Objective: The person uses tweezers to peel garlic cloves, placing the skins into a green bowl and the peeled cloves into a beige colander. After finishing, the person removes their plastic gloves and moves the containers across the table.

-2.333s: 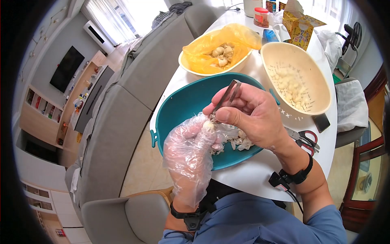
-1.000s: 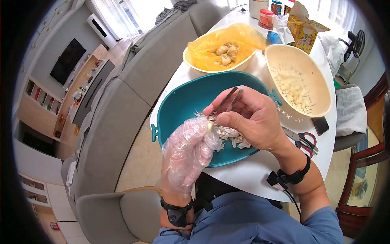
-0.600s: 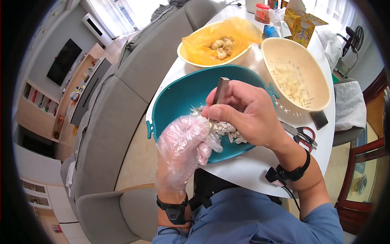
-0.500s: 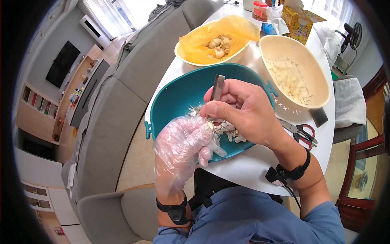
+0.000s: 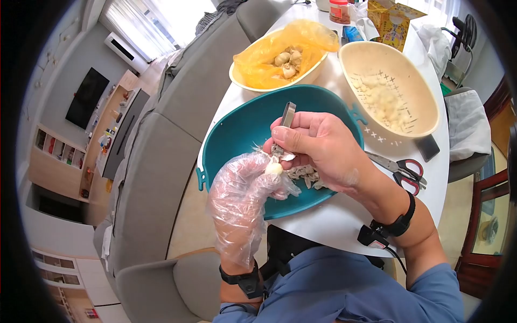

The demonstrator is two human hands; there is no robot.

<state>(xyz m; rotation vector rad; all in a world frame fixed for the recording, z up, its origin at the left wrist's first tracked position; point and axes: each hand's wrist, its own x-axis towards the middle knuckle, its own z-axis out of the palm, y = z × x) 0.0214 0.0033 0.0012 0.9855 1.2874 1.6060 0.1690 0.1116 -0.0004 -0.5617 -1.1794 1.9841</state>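
Note:
My left hand (image 5: 239, 180), in a clear plastic glove, pinches a pale garlic clove (image 5: 274, 168) over the teal basin (image 5: 237, 134). Just above the clove, my bare right hand (image 5: 320, 140) grips metal tweezers (image 5: 288, 114), their bent end pointing up. Papery skin shows around the tips of the tweezers, against the clove; the exact contact is partly hidden by my fingers. Loose garlic skins (image 5: 306, 175) lie in the basin under my hands.
Behind stands a bowl with a yellow bag (image 5: 253, 62) of garlic bulbs (image 5: 288, 59). A cream basket (image 5: 420, 102) holds peeled cloves (image 5: 379, 99). Scissors (image 5: 406, 175) and a dark phone (image 5: 427, 148) lie at right. A red-lidded jar (image 5: 340, 12) and yellow box (image 5: 390, 27) stand farther back.
The clove now shows more of its bare, pale surface between my left fingers. My right hand has tilted slightly, and skin hangs by the tweezers. The whole view has shifted a little.

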